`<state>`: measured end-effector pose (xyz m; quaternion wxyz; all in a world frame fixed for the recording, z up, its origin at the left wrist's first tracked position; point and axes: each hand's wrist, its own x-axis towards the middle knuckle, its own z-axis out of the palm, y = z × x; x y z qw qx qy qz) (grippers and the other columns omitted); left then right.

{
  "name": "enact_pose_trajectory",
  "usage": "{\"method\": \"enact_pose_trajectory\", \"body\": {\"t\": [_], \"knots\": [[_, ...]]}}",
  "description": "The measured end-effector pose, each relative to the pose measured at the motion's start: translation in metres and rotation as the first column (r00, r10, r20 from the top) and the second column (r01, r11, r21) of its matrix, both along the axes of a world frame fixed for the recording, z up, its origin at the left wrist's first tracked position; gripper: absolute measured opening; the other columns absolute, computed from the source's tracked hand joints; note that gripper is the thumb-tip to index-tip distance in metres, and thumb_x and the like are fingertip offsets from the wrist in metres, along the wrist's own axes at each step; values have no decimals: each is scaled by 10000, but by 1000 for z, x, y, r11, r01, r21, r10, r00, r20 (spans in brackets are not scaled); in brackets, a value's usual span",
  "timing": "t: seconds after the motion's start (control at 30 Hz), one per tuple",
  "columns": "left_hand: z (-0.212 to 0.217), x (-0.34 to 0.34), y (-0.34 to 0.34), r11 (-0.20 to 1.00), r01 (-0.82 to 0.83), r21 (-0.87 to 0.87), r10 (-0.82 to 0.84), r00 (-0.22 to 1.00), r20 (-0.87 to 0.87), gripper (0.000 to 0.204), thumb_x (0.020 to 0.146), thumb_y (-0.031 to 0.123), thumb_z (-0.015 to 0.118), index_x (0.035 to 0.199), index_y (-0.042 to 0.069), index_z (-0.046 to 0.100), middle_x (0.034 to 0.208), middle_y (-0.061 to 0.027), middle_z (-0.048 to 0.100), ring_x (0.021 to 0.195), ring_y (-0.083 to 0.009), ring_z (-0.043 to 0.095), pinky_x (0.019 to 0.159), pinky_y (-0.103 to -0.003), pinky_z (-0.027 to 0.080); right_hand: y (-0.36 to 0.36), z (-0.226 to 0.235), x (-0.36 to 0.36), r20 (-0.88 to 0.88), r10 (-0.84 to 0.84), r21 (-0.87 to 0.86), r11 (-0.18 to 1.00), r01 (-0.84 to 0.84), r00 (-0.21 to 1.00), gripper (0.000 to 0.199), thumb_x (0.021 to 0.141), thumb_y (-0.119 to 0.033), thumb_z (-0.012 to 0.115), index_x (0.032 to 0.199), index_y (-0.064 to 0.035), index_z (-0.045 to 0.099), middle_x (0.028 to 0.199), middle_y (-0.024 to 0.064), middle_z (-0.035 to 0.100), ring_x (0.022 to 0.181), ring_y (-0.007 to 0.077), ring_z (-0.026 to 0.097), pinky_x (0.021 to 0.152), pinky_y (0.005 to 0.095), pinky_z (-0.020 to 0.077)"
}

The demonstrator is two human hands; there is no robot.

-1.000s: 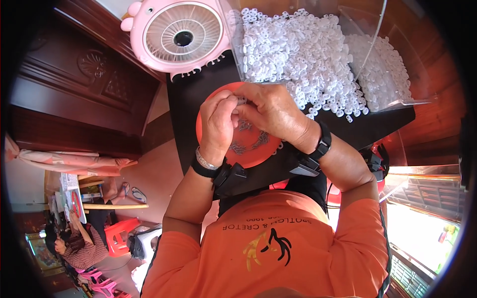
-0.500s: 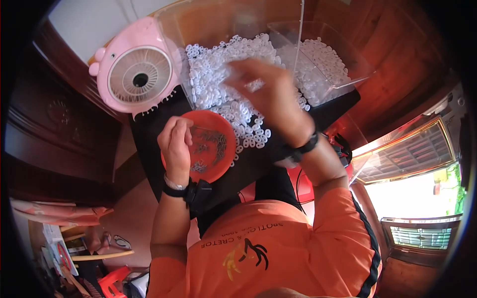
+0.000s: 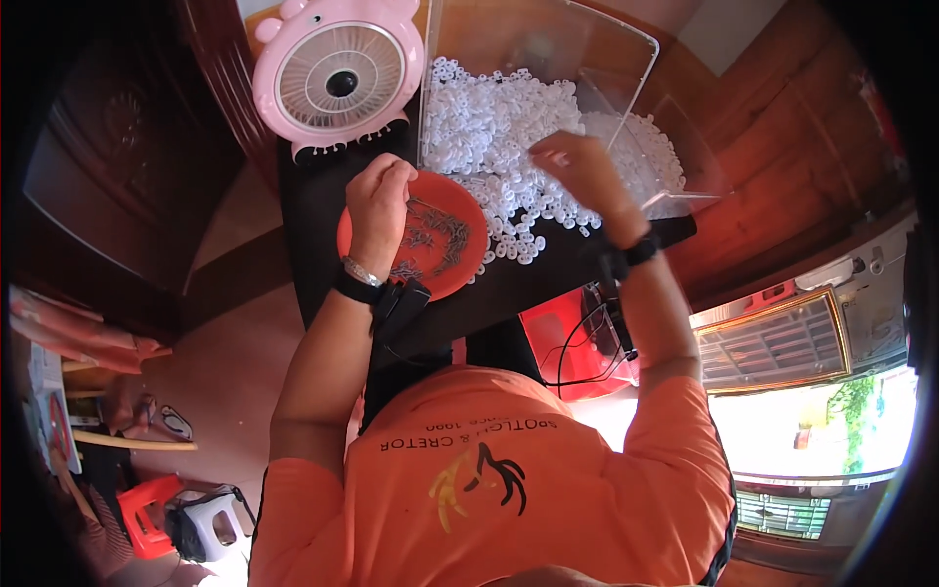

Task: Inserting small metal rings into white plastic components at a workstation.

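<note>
Left hand [image 3: 377, 201]: my fingers curled over the orange plate [image 3: 452, 269] of small metal pins [image 3: 440, 235], pinching; what, I cannot tell.
Right hand [image 3: 579, 168]: at two o'clock, fingers loosely bent over white plastic rings [image 3: 489, 127], within easy reach.

dish [image 3: 460, 245] on table [image 3: 323, 205] | fan [image 3: 337, 78] behind-left | ring pile [image 3: 489, 127] right – in open bin [image 3: 626, 59]

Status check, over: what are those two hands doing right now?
Left hand over orange plate of thin metal pins, fingers curled. Right hand reaching into white plastic rings. Nothing in the way.
</note>
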<state>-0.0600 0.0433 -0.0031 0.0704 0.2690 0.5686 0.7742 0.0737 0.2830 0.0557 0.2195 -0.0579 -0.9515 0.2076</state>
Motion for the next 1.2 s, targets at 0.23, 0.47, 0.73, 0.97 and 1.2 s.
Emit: {"method": "enact_pose_trajectory", "body": {"t": [0.23, 0.47, 0.73, 0.97, 1.2], "knots": [[5, -4, -1, 999, -16, 29, 14, 997, 69, 211, 852, 125, 538, 691, -4, 582, 542, 32, 442, 501, -40, 399, 455, -217, 298, -21, -57, -66, 232, -26, 380, 923, -66, 972, 163, 769, -215, 613, 856, -96, 682, 822, 128, 653, 814, 310, 625, 729, 410, 498], [9, -6, -7, 1000, -29, -1, 29, 997, 70, 215, 835, 132, 534, 683, -13, 580, 547, 16, 467, 520, -51, 427, 475, -227, 336, -23, -47, -54, 156, -74, 524, 852, -19, 985, 116, 758, -189, 606, 815, -95, 644, 796, 129, 629, 804, 324, 614, 706, 441, 496], [11, -4, -5, 1000, 10, -17, -8, 996, 88, 217, 827, 134, 531, 682, -20, 578, 555, 10, 477, 530, -58, 430, 491, -228, 346, -33, -50, -32, 257, 38, 402, 904, -143, 966, 170, 764, -221, 623, 843, -72, 645, 783, 104, 633, 767, 300, 620, 697, 404, 484], [9, -6, -5, 1000, 2, -29, 1, 996, 87, 224, 826, 141, 532, 679, -23, 576, 561, 11, 478, 541, -58, 434, 499, -230, 348, -18, -49, -34, 221, -43, 409, 911, -53, 974, 145, 795, -164, 519, 776, -74, 631, 774, 135, 630, 783, 321, 618, 694, 440, 485], [7, -3, -2, 999, 16, -50, -12, 997, 82, 220, 826, 143, 533, 686, -21, 579, 560, 10, 474, 542, -59, 435, 499, -230, 345, -28, -49, -30, 302, 102, 281, 940, -191, 948, 152, 789, -177, 564, 849, -78, 663, 830, 121, 645, 780, 314, 618, 696, 407, 487]]}}
